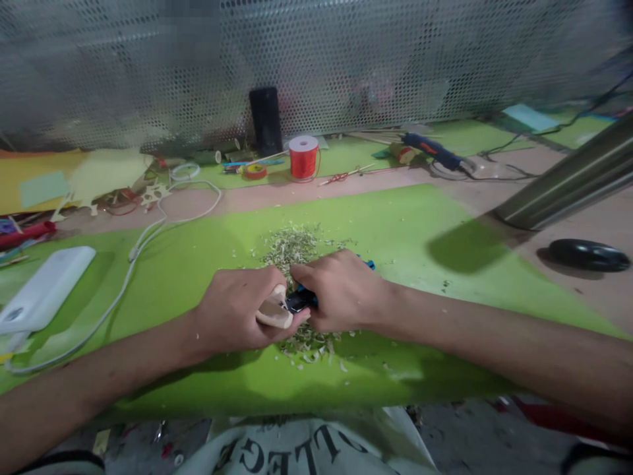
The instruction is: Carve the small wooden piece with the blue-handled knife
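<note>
My left hand (237,313) is closed around a small pale wooden piece (273,313), holding it just above the green mat (420,237). My right hand (341,290) is closed on a blue-handled knife (301,300) whose dark blade end meets the wooden piece. Both hands touch each other at the middle of the mat. A pile of pale wood shavings (291,244) lies beyond and beneath the hands.
A white power bank (44,287) with a white cable (148,231) lies at the left. A red thread spool (303,156), a black phone (266,121), a blue glue gun (432,150) stand at the back. A black mouse (588,254) and a metal tube (568,181) are on the right.
</note>
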A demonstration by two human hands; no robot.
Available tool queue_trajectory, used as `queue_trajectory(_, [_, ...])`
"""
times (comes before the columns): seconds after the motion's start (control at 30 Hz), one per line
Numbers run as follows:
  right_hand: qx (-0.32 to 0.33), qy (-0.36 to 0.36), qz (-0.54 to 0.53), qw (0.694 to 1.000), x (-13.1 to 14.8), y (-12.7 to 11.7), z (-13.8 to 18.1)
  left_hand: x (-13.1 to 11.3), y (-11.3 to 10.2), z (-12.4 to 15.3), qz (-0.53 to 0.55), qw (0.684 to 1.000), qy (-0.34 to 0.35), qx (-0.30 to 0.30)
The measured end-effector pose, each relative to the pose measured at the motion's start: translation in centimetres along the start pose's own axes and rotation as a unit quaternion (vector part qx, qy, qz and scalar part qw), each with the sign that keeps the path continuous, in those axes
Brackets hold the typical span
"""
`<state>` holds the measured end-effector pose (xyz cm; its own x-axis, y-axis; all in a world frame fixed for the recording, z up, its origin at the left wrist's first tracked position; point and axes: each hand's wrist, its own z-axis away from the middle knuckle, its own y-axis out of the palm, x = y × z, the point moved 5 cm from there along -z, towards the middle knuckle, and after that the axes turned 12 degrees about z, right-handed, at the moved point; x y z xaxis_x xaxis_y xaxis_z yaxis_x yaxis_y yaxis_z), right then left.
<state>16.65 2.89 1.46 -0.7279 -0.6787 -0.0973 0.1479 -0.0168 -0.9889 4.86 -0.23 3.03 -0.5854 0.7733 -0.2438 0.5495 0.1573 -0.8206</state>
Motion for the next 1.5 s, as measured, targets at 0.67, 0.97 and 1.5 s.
queue_trajectory(0.67, [-0.014,-0.122,-0.039,0.992,-0.6,0.2,-0.2,1.1,0.9,-0.2,0.076,0.987,-0.053,0.133])
queue_trajectory(0.97, [0.004,-0.137,0.017,0.99,-0.7,0.2,-0.4,0.9,1.2,-0.2,0.013,0.981,-0.018,0.194])
queue_trajectory(1.5, [-0.098,-0.056,-0.149,0.982,-2.0,-0.1,0.0,1.2,0.3,-0.2,-0.117,0.986,-0.04,0.109])
